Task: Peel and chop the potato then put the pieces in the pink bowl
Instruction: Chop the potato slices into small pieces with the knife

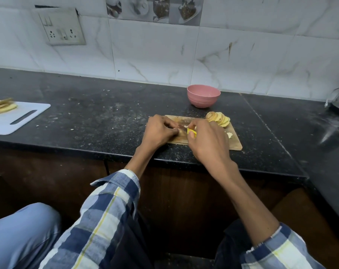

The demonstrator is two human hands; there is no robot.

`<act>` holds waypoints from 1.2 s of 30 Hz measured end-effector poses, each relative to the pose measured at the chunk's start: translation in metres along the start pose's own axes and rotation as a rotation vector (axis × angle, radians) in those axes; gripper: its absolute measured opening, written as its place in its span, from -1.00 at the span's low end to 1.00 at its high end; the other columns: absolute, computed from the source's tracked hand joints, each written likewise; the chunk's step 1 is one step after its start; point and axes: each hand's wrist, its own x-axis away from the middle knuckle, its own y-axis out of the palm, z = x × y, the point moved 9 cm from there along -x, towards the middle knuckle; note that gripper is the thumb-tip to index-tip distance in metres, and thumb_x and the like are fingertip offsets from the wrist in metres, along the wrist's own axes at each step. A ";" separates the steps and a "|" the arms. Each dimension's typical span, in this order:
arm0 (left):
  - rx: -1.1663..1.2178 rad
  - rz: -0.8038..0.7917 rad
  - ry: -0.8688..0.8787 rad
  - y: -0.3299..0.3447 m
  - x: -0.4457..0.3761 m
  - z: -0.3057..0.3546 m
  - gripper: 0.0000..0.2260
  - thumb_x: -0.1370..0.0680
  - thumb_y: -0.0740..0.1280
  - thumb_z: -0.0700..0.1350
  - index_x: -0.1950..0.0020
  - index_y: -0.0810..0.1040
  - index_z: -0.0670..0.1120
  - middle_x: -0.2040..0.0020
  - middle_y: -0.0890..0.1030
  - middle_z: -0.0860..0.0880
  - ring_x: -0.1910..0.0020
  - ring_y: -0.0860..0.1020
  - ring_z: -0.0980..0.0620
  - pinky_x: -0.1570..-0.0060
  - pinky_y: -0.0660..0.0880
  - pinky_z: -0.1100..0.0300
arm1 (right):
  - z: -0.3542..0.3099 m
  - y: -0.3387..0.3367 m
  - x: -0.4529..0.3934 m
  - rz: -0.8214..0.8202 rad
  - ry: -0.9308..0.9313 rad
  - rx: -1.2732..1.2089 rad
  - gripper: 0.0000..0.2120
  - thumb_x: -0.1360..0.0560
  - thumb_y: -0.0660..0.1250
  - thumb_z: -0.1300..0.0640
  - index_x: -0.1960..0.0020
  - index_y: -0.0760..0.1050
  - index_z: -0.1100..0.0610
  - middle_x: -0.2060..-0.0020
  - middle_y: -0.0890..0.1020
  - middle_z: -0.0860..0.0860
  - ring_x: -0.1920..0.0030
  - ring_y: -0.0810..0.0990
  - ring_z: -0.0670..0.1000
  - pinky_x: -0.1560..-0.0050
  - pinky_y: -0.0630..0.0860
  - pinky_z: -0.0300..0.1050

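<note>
Wooden cutting board point(235, 143) lies at the front edge of the black counter point(98, 121), right of centre. Both hands work over its left half. Right hand point(207, 140): fingers curled round a yellow-handled knife point(191, 132), blade pointing left toward the left hand. Left hand point(160, 131): fingers curled down onto the board, tips at the blade; whatever they pin is hidden, so cannot tell if it grips anything. Potato slices point(219, 119) sit fanned at the board's back right corner. A small pale scrap point(229, 134) lies near the board's right edge. Pink bowl point(203, 95) stands behind the board, near the counter's back edge. White cutting board point(23, 121) with more slices point(2, 105) sits at the counter's left end.
</note>
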 end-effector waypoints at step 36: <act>-0.327 -0.054 -0.050 0.016 -0.015 0.033 -0.92 -0.45 0.60 -0.04 0.13 0.77 -0.01 0.15 0.75 -0.02 0.15 0.65 0.04 0.08 0.50 0.19 | 0.036 -0.010 0.016 0.113 0.043 -0.035 -0.75 -0.60 0.31 0.06 -0.26 0.58 -0.02 0.03 0.66 0.05 -0.05 0.61 0.15 0.11 0.46 0.00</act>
